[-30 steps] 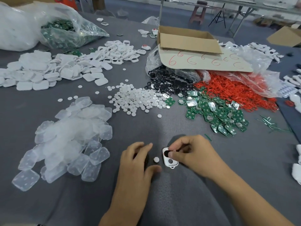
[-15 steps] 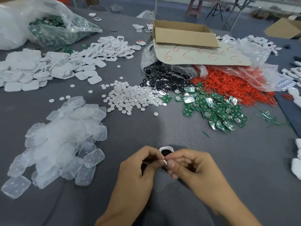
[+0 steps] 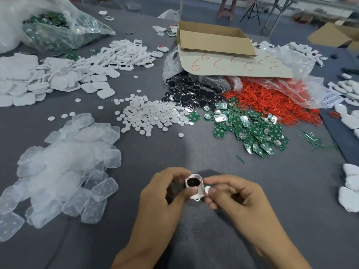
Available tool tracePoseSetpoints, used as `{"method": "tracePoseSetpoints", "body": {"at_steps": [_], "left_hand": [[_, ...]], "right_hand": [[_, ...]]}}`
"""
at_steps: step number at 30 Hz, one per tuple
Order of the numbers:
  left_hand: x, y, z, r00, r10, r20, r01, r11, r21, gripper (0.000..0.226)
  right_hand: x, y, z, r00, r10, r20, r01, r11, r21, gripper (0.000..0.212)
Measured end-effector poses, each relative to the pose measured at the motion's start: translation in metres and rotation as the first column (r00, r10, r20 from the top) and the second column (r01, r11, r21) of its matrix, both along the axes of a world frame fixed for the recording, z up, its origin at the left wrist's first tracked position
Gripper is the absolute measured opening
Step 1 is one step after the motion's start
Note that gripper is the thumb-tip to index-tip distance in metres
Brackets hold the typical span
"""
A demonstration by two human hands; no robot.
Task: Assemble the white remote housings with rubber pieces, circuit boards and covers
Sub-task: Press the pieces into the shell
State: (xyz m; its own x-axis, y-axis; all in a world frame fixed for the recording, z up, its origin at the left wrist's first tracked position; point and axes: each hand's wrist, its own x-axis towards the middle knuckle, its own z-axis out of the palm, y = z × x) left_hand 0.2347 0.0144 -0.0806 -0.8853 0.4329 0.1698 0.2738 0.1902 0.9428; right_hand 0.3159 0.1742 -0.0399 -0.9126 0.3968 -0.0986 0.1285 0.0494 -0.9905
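Note:
My left hand (image 3: 165, 193) grips a white remote housing (image 3: 198, 191) above the near middle of the table, thumb across its lower part; a black piece with a red rim sits in its upper opening. My right hand (image 3: 233, 195) pinches a small white disc (image 3: 207, 189) right beside the housing's right edge. On the table lie clear rubber pieces (image 3: 64, 164) at left, white discs (image 3: 151, 115), green circuit boards (image 3: 252, 129), black buttons (image 3: 192, 94), red rings (image 3: 272, 101) and white housings and covers (image 3: 81, 74).
A cardboard box (image 3: 211, 38) and a card marked with red sixes stand at the back over plastic bags. A bag of green boards (image 3: 58, 30) lies at far left. More white parts (image 3: 349, 187) line the right edge. The grey cloth (image 3: 291, 191) covers the table.
Both hands lifted the housing off the cloth and came together; the housing now faces up in my left hand, and my right hand holds a white disc at its side.

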Motion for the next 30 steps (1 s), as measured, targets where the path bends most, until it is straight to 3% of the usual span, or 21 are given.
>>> {"method": "tracePoseSetpoints", "body": {"at_steps": [4,7,17,22,30], "left_hand": [[-0.006,-0.006,-0.010,0.993,-0.069,-0.098,0.034,0.948,-0.318,0.079],[-0.006,-0.004,-0.014,0.972,-0.130,-0.197,0.042,0.916,-0.400,0.083],[-0.008,-0.003,-0.018,0.959,-0.119,-0.258,0.008,0.919,-0.394,0.081],[-0.008,-0.002,-0.019,0.958,-0.116,-0.262,0.005,0.921,-0.389,0.079],[-0.010,0.000,-0.018,0.960,-0.110,-0.257,0.000,0.919,-0.394,0.079]], "right_hand": [[0.003,0.006,-0.003,0.997,0.020,0.073,-0.043,0.946,0.320,0.017],[0.003,0.010,0.000,0.991,0.057,0.123,-0.109,0.879,0.464,0.018],[-0.002,0.013,0.011,0.968,0.145,0.206,-0.236,0.811,0.535,0.017],[-0.016,0.008,0.010,0.984,0.077,0.163,-0.166,0.736,0.656,0.026],[-0.030,-0.003,-0.003,0.968,0.022,0.250,-0.194,0.696,0.691,0.029]]}}
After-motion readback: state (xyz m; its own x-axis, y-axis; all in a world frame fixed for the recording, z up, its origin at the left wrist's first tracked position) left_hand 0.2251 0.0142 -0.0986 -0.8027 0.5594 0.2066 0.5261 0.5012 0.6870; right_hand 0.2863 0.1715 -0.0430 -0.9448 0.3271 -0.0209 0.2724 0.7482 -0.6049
